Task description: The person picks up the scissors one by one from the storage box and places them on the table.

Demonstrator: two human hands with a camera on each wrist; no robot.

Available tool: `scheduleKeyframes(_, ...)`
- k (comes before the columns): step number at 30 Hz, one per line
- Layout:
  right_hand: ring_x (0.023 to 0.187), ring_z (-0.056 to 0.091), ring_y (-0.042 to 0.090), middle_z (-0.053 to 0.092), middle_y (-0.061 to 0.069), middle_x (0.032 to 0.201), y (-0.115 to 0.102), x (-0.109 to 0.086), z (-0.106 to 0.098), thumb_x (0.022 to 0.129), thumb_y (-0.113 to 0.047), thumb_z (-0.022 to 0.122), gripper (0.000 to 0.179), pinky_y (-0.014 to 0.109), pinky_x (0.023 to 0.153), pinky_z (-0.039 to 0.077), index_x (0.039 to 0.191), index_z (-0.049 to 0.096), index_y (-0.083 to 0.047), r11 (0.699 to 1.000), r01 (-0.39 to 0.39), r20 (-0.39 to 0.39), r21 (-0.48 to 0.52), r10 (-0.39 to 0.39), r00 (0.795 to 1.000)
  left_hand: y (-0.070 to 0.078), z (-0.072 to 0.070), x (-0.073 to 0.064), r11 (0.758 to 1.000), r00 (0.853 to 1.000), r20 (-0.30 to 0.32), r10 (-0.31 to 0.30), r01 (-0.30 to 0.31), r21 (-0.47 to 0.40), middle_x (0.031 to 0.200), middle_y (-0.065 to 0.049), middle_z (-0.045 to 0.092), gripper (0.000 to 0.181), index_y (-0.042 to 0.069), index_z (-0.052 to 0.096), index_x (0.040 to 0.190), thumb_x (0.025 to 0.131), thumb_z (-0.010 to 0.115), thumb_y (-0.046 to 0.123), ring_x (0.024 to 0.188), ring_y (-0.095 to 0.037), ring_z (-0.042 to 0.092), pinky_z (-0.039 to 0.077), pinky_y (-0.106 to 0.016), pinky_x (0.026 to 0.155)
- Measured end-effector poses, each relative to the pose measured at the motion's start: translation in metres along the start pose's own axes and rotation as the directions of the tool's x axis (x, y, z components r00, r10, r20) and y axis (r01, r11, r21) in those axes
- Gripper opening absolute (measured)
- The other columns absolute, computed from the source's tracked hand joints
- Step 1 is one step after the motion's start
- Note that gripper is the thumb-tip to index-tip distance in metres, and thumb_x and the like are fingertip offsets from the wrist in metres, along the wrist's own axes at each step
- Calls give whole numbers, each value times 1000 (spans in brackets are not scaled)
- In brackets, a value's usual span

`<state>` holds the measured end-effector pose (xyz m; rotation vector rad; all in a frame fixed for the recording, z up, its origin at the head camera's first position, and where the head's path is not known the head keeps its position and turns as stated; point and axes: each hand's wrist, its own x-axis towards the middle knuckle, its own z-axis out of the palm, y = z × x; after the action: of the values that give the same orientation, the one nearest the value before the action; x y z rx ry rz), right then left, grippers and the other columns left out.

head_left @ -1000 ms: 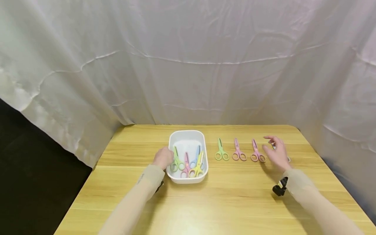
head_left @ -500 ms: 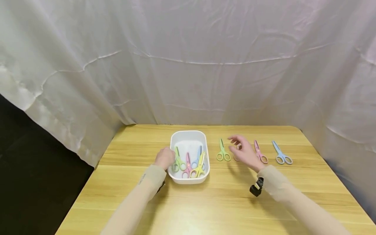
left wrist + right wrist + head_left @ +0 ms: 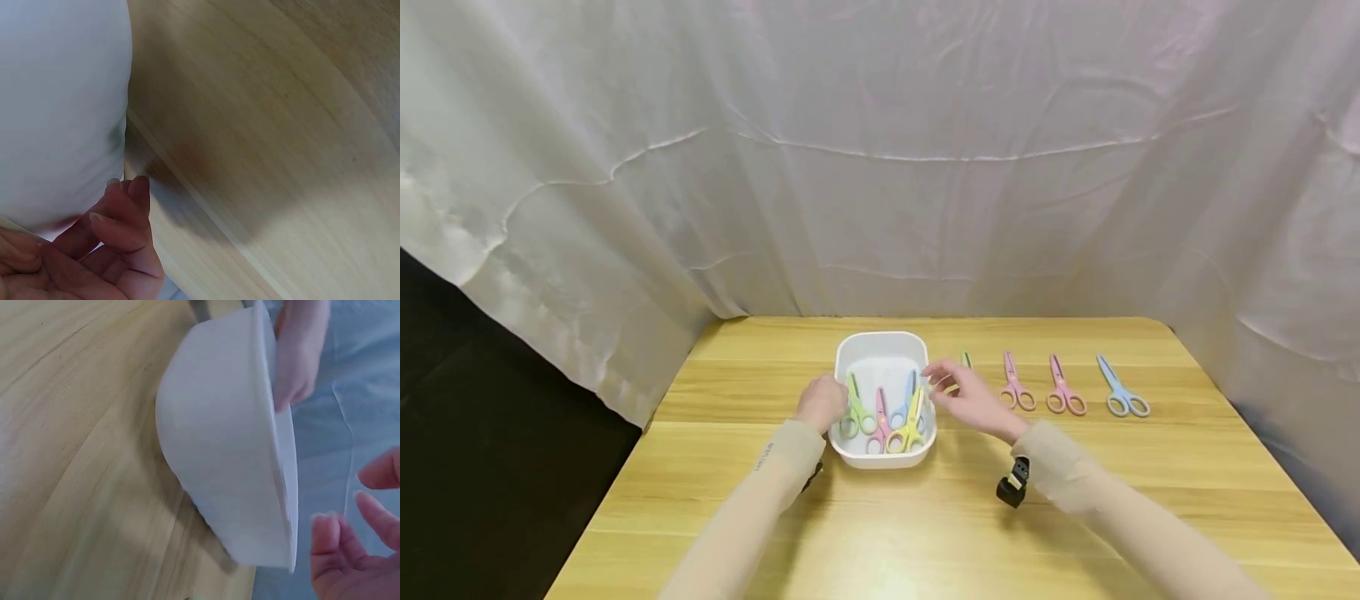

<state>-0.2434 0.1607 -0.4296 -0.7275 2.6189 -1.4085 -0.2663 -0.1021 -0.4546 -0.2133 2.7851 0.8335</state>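
A white plastic bin (image 3: pixel 880 461) stands on the table with several scissors lying inside: light green scissors (image 3: pixel 857 412), pink scissors (image 3: pixel 879 421), blue scissors (image 3: pixel 901 408) and yellow scissors (image 3: pixel 908 432). My left hand (image 3: pixel 822 403) grips the bin's left rim; in the left wrist view its curled fingers (image 3: pixel 125 215) lie against the outer wall. Over the right rim hovers my right hand (image 3: pixel 973 403), holding nothing, its thumb and fingers spread apart in the right wrist view. Behind it, green scissors (image 3: pixel 966 360) on the table are mostly hidden.
Right of the bin, pink scissors (image 3: pixel 1015 385), another pair of pink scissors (image 3: pixel 1062 388) and blue scissors (image 3: pixel 1117 390) lie in a row with blades pointing away. A pale curtain (image 3: pixel 880 225) hangs along the back and sides of the wooden table (image 3: pixel 910 533).
My right hand has moved left from the blue scissors at the row's right end, passing above the row, to the bin's right rim. The left hand stays at the bin.
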Motion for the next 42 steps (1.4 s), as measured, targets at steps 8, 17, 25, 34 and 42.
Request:
scheduleKeyframes(8,98,62,26,61,22,114,-3,4,22,88,-4,64,33,24,79,56,120,60,2,968,145,158,-204,-114,981,-2,1,0,1000,1000,-1,19,-19,12,79,-10,59,23,-2,63,92,100,49,14,63,-18,59,51,-21,47)
scheduleKeyframes(17,99,66,32,63,19,109,-5,7,28,86,-6,64,33,33,81,58,118,62,1,916,229,162,-331,-184,970,-2,-1,1,1000,1000,-2,11,-11,5,78,-11,59,24,-2,63,92,101,48,15,62,-18,58,52,-22,47)
scheduleKeyframes(25,86,62,21,64,18,109,-14,9,33,88,-7,66,31,28,72,54,118,63,1,895,204,215,-397,-125,969,-3,0,-1,1000,1000,12,-16,16,-25,79,-11,59,24,-2,63,94,100,46,14,64,-19,59,53,-23,49)
scheduleKeyframes(34,73,54,12,61,9,105,-30,16,39,91,-15,69,32,25,64,51,121,63,-6,787,229,311,-573,-51,949,-3,1,-1,999,1000,17,-21,21,-26,79,-11,60,25,-2,63,94,101,46,15,64,-18,60,54,-23,49)
scheduleKeyframes(42,84,58,19,59,12,108,-46,27,39,92,-22,71,37,37,80,58,125,64,-7,772,137,365,-621,130,922,0,0,0,1000,1000,15,-17,17,-20,78,-11,60,25,-2,63,92,101,46,15,63,-19,60,54,-23,48)
